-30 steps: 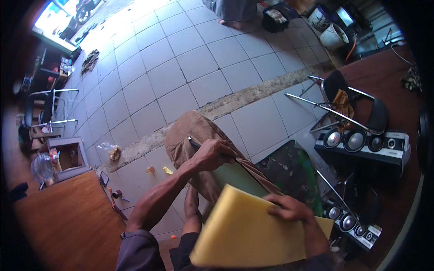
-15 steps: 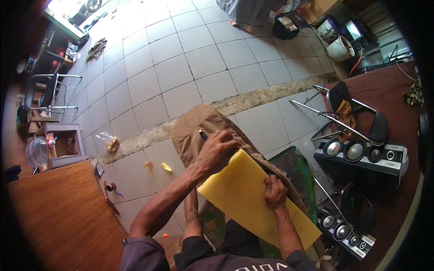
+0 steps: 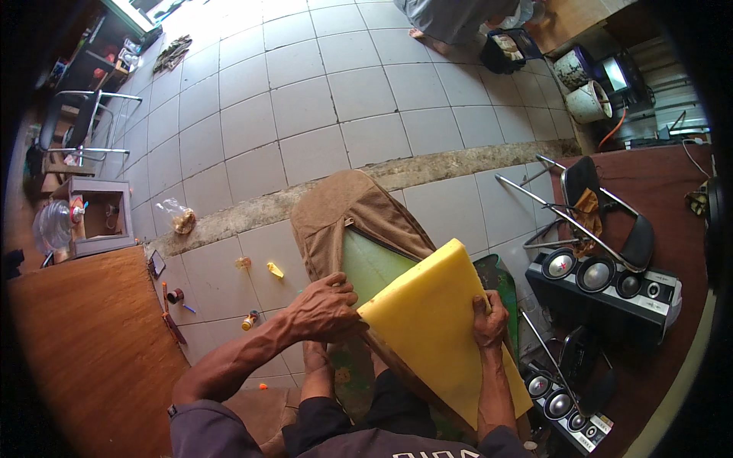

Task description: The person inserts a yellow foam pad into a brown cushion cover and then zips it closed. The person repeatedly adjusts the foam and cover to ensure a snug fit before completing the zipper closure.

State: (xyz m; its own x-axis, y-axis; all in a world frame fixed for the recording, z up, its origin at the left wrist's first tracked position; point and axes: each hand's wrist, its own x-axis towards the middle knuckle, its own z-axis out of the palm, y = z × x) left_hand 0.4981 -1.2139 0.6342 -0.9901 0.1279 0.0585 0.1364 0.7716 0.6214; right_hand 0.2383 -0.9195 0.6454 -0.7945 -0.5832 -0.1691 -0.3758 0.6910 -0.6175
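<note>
A brown fabric cover (image 3: 328, 200) lies across my lap, its zipped opening spread apart. Inside the gap a pale green inner layer (image 3: 370, 263) shows; what it is made of I cannot make out. Over the near part of the opening a yellow foam slab (image 3: 427, 320) rests at a tilt. My right hand (image 3: 490, 319) is closed around the slab's right edge, thumb on top. At the slab's left corner, my left hand (image 3: 324, 307) is closed with bent fingers on the left edge of the cover. Its fingertips are partly hidden. The zipper pull (image 3: 350, 222) sits at the far end.
On the right stand a folding chair (image 3: 588, 206) and a speaker box (image 3: 603, 286). To the left are a wooden board (image 3: 84, 320) and a grey box (image 3: 99, 217). A small bottle (image 3: 250, 320) and a yellow scrap (image 3: 275, 270) lie on tiles. Another person (image 3: 450, 19) is at the far side.
My left hand has moved from the far end of the opening back toward me, to the left edge. The opening now gapes and the pale green layer shows. My right hand keeps holding the slab.
</note>
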